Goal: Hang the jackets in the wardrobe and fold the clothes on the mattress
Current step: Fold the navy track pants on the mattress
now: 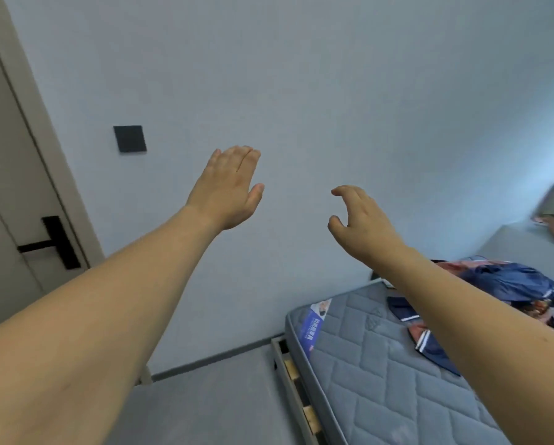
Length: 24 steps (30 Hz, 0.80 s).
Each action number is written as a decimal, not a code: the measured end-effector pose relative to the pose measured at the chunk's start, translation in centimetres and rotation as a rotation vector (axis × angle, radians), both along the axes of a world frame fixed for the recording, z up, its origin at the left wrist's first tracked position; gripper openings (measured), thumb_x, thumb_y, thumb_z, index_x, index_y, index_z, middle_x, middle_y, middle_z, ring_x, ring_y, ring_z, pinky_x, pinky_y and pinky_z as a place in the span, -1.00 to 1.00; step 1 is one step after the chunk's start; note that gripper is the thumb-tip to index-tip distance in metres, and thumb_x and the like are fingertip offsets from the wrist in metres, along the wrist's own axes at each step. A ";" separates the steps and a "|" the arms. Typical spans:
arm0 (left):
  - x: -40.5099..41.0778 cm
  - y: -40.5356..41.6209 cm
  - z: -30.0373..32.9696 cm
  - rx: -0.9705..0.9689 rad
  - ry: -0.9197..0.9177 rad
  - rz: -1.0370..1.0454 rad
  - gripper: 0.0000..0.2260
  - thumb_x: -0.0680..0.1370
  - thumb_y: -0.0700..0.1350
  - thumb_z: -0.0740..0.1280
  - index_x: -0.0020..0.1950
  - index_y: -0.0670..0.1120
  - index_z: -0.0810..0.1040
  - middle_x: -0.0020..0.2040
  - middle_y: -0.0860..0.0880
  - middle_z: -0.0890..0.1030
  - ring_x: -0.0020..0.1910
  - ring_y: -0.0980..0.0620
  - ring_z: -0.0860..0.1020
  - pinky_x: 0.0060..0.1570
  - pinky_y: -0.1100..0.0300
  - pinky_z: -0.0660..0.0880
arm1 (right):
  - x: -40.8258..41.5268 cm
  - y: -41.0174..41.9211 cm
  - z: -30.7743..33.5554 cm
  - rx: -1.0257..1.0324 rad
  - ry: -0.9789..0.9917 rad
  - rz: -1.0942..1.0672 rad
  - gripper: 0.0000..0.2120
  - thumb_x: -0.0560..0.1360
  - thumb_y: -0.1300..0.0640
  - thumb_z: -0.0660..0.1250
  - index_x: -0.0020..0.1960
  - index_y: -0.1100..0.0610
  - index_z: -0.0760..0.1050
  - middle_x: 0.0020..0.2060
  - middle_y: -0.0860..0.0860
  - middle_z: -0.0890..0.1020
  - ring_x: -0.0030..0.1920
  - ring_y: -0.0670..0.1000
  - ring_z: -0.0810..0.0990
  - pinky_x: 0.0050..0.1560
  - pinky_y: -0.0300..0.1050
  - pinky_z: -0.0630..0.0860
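Looking from near to far, I see the mattress [381, 364] corner low on my right, its near edge over the bed frame [296, 380]. Unfolded clothes [506, 284] lie crumpled near its far edge, so I judge folding is not started. No wardrobe is in view. My left hand [227, 187] is flat and empty, my right hand [362, 220] is curled loosely, holding nothing. Open floor [205, 406] lies before the wall [301, 75].

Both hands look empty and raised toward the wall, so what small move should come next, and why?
Probably lower the right hand onto the blue and red garment on the mattress. Both it and the left hand hold nothing, and that garment lies unfolded right below.
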State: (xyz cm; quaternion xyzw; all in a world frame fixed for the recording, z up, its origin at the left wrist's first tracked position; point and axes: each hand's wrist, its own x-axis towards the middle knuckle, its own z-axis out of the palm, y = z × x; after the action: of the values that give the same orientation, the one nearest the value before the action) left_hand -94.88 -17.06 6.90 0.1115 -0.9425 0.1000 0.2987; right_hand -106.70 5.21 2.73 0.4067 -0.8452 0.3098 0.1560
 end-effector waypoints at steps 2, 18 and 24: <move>-5.5 1.5 -2.3 0.064 -0.033 -0.077 -0.48 0.65 0.02 0.14 0.57 -0.16 0.17 0.54 -0.11 0.24 0.54 -0.11 0.16 0.55 -0.09 -0.01 | -3.7 2.9 -1.8 0.032 -0.042 -0.094 -0.52 0.56 0.16 0.22 0.47 0.17 0.29 0.44 0.06 0.36 0.41 0.07 0.34 0.37 -0.11 0.24; -38.9 11.5 -16.6 0.046 -0.376 -0.471 -0.49 0.65 0.00 0.16 0.57 -0.14 0.20 0.56 -0.11 0.21 0.53 -0.11 0.17 0.55 -0.06 0.00 | -27.9 19.5 -18.3 0.037 -0.395 -0.584 -0.51 0.51 0.19 0.28 0.43 0.17 0.34 0.38 0.13 0.43 0.33 0.15 0.43 0.26 0.01 0.38; -52.4 13.0 -28.9 0.068 -0.612 -0.545 -0.49 0.64 -0.02 0.18 0.56 -0.14 0.22 0.56 -0.14 0.21 0.51 -0.13 0.19 0.52 -0.03 0.06 | -37.2 20.3 -30.2 0.094 -0.591 -0.753 -0.51 0.53 0.18 0.26 0.44 0.17 0.31 0.41 0.12 0.39 0.36 0.15 0.40 0.30 0.01 0.35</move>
State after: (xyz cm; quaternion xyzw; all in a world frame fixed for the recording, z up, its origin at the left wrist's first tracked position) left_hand -147.31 -4.04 -21.95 -0.1675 -0.9856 0.0143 0.0162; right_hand -143.94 25.56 -27.48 -0.0265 -0.9549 0.2957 -0.0083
